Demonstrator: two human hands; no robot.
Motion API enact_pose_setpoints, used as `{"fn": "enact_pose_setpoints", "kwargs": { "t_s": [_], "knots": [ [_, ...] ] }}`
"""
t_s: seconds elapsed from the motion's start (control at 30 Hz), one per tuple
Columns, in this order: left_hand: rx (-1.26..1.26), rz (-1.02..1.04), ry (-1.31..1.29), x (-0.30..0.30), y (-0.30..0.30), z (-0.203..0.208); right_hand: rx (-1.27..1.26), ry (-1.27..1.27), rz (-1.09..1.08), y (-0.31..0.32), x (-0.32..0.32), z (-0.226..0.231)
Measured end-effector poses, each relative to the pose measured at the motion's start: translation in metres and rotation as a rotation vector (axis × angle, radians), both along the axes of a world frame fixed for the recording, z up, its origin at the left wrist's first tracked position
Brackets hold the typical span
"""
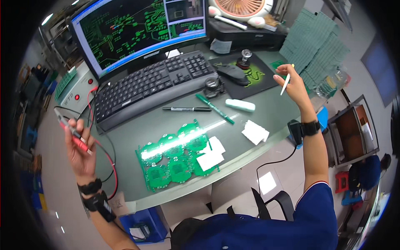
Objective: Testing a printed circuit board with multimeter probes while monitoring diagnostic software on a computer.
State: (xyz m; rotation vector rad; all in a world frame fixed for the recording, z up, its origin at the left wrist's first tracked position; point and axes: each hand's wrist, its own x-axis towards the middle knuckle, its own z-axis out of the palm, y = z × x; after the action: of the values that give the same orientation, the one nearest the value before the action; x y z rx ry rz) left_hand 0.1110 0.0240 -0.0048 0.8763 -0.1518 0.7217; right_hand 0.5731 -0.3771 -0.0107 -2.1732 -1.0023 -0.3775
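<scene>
At the left edge of the desk, my left hand [82,160] is closed around a pair of test probes, one with a red grip [80,144]. Red and black leads run from them. My right hand [296,87], raised over the right side of the desk, pinches a slim white pen-like stick [286,84] with a yellowish end. Between the hands lies a green circuit board panel [180,170] of several round boards, with white paper pieces [210,159] over its right part. More white pieces [255,132] lie to its right.
Behind the panel are a black marker [187,109], a green pen [214,109] and a white tube [240,105]. Farther back stand a keyboard [154,83], a mouse [231,73] and a monitor [125,33] showing a board layout. Green board stacks [310,39] rise at the right.
</scene>
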Motion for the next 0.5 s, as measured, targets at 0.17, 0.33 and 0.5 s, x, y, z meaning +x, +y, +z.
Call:
{"fn": "enact_pose_setpoints", "kwargs": {
  "t_s": [0.17,0.33,0.5],
  "knots": [
    [-0.035,0.091,0.061,0.002,0.004,-0.02,0.021,0.216,0.303,0.059,-0.086,0.032],
    [0.025,0.122,0.053,-0.001,0.008,-0.029,0.036,0.301,0.546,0.088,-0.126,0.046],
    [0.023,0.155,0.095,0.002,0.005,-0.027,0.022,0.368,0.657,0.118,-0.129,0.044]
  ]
}}
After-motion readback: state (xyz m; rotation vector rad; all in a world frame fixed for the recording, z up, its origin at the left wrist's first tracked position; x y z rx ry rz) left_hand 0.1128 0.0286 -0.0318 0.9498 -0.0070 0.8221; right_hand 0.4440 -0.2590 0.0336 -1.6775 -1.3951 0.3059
